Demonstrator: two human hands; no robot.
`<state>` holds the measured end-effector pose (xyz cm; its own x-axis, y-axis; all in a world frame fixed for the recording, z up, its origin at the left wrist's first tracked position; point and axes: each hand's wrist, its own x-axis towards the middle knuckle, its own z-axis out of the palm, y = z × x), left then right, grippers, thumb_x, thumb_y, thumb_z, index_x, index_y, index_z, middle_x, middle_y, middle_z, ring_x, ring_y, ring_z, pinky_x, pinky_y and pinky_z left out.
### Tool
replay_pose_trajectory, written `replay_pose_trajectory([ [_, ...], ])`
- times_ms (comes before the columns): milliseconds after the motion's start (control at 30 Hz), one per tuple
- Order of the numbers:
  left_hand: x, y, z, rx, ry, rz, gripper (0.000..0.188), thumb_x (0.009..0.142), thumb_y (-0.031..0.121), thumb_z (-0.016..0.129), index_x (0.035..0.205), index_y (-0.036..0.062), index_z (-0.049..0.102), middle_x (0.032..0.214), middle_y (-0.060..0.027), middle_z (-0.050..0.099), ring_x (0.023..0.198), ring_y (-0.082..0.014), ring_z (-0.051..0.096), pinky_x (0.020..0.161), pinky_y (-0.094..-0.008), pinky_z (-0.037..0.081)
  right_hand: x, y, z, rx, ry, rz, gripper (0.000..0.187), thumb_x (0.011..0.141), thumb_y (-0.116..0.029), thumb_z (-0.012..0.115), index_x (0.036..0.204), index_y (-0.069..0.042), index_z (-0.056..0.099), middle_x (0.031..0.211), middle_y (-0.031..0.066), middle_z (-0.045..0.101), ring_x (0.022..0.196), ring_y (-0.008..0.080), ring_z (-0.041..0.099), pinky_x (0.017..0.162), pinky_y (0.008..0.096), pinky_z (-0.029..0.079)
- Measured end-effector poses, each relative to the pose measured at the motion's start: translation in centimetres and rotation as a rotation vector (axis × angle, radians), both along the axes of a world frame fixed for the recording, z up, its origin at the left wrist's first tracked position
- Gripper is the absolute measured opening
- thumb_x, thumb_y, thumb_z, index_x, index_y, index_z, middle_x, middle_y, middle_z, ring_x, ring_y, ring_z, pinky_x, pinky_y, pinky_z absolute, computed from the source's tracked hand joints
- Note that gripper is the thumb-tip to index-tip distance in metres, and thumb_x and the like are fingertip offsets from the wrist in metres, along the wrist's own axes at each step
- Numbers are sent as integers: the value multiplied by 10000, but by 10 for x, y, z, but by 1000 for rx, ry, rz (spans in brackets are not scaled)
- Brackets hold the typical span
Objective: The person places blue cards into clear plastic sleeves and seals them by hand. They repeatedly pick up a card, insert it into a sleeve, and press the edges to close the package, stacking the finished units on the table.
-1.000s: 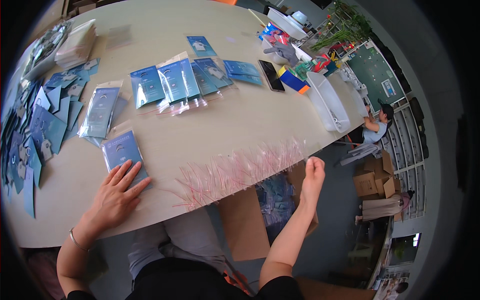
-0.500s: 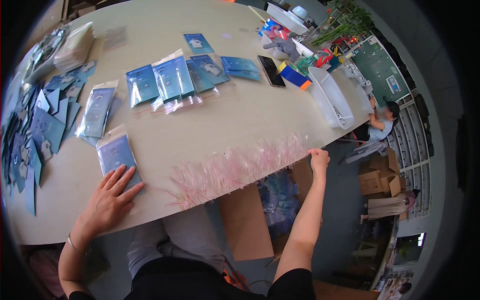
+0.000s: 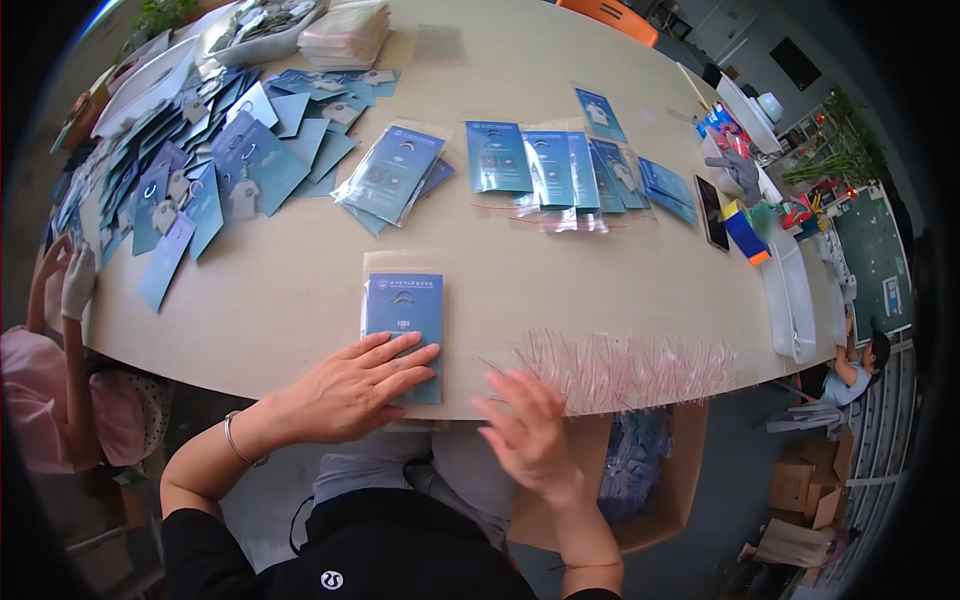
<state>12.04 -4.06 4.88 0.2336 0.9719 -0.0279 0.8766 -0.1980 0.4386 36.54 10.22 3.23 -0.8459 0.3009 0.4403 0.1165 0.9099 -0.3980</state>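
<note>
I'm watching left hand lying flat, fingers spread, gripping nothing, on blue card near table edge; sideways pressure risking slip. Right hand hovering half-open, seemingly empty; careless brushing risking scattering pink-edged bags.

The person's two hands, one bracelet, one phone

Blue card, pinkish clear bags, beige tabletop, brown carton, dotted white cloth
</note>
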Motion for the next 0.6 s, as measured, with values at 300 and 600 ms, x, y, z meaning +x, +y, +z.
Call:
replay_pose_trajectory([
  [300,-10,-34,-2,104,-100,42,490,792,247,797,1172,62,548,1511,-133,448,1417,-304,405,1158,-481,330,-26,-20,-23,-7,48,76,168,813,-111,739,980,-111,718,1201,33,709,1190,245,617,965,435,394],
  [600,2,-49,-31,447,-140,288,251,741,181,814,847,70,615,1242,-110,645,1149,-295,620,968,-434,491,-29,-37,-20,-106,14,-122,140,799,-135,791,853,-116,664,1203,57,689,1227,294,560,1012,443,340],
])
